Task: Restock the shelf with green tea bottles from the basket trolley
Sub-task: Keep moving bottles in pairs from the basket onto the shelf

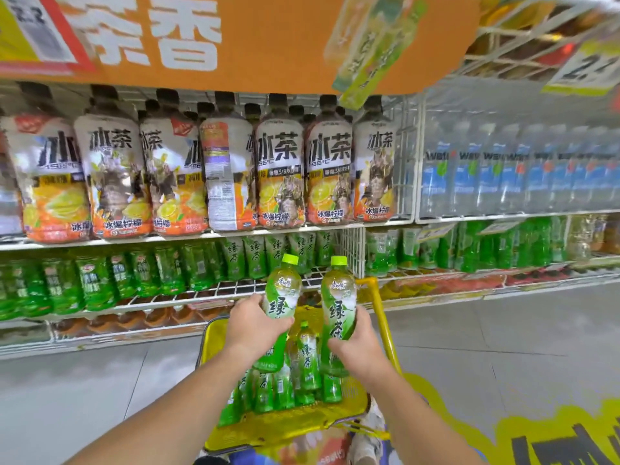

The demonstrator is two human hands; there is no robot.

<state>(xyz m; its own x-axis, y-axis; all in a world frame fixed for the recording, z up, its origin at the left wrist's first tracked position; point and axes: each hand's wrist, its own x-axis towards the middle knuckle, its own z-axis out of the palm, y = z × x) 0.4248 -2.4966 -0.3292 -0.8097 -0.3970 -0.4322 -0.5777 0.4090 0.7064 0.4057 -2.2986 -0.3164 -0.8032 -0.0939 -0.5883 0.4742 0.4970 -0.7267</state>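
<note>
Far left, the lower wire shelf [214, 290] carries a row of green-labelled bottles [94, 283]. Above them stands a row of large lemon tea bottles [281, 169] under an orange banner [285, 38]. Toward the middle of the lower shelf, the shelved green tea bottles [255, 256] stand at the far side, with bare wire on the near side of them.

Your left hand [255, 325] grips the left green tea bottle [283, 290] at mid-label, fingers curled round its body. The bottle is nearly upright, cap up, and raised above the basket trolley [302, 427].

The yellow basket trolley stands on the floor near you, below both hands. More green tea bottles [307, 360] stand packed inside it, between your wrists.

Your right hand [360, 344] grips the right green tea bottle [337, 307] round its lower half, thumb across the label. This bottle is also upright, just beside the left one but not touching it. The trolley handle [380, 303] rises just right of it.

Far right, clear water bottles [503, 176] fill the upper shelf.
</note>
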